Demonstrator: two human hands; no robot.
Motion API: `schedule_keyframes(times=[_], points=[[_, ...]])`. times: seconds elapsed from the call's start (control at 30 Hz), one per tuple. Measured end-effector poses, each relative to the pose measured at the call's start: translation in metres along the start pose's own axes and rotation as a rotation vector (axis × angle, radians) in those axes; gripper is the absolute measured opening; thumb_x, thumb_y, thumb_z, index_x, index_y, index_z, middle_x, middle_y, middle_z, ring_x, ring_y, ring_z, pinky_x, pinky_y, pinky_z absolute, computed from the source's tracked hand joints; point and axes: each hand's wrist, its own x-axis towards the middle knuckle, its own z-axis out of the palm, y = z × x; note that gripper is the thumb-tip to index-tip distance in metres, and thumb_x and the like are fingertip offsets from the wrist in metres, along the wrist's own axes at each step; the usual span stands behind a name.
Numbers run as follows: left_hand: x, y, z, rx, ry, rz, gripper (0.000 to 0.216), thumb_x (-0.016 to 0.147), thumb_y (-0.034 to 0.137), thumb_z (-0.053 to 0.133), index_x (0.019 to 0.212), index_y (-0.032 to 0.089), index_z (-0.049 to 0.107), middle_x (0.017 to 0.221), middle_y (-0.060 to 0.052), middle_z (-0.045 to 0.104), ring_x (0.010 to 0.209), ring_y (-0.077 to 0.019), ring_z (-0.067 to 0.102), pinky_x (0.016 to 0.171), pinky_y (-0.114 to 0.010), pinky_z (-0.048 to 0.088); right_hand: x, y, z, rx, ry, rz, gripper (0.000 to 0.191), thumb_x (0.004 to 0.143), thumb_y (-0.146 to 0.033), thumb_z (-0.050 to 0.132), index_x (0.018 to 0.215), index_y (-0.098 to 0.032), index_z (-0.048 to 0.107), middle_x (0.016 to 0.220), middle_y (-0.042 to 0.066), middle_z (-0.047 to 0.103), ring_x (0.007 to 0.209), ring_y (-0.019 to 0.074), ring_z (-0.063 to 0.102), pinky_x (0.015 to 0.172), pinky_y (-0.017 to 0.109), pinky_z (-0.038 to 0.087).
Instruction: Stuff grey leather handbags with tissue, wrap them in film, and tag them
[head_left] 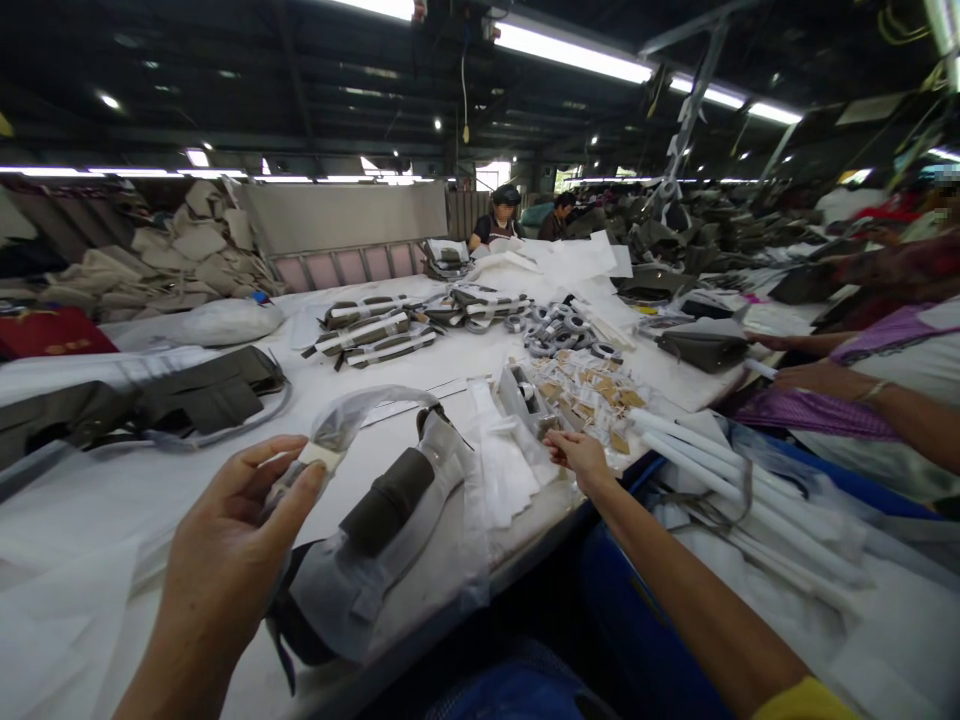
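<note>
My left hand (232, 530) is closed round a strap (349, 415) wrapped in clear film, with a small white piece under the thumb. The strap loops over toward a dark olive bag (386, 500), partly wrapped in whitish film and lying on the table in front of me. My right hand (579, 455) has its fingers pinched together beside a small grey box (517, 395); whatever they hold is too small to make out. Just left of that hand lie white paper strips (502, 460), and beyond it a heap of small brown and white tags (592, 385).
Bundled straps (375, 330) and grey tape rolls (559, 328) lie farther back on the white table (300, 390). Dark bag pieces (210, 395) are at left. White tubes (712, 470) stick out of a blue bin (637, 610) at right. A co-worker's arm (832, 380) reaches in there.
</note>
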Motion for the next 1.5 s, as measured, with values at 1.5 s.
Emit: schedule_keyframes(times=[1.5], points=[[-0.013,0.005,0.004,-0.021,-0.110,0.265,0.029,0.079,0.034,0.070,0.103,0.020,0.063,0.100,-0.004,0.071,0.096,-0.0201,0.067,0.087,-0.030,0.051,-0.177,-0.118,0.165,-0.314,-0.763,-0.702,0.021,0.086,-0.013,0.054,0.081,-0.022,0.072,0.068,-0.002,0.071,0.067,0.0147,0.067,0.067,0.024,0.047]])
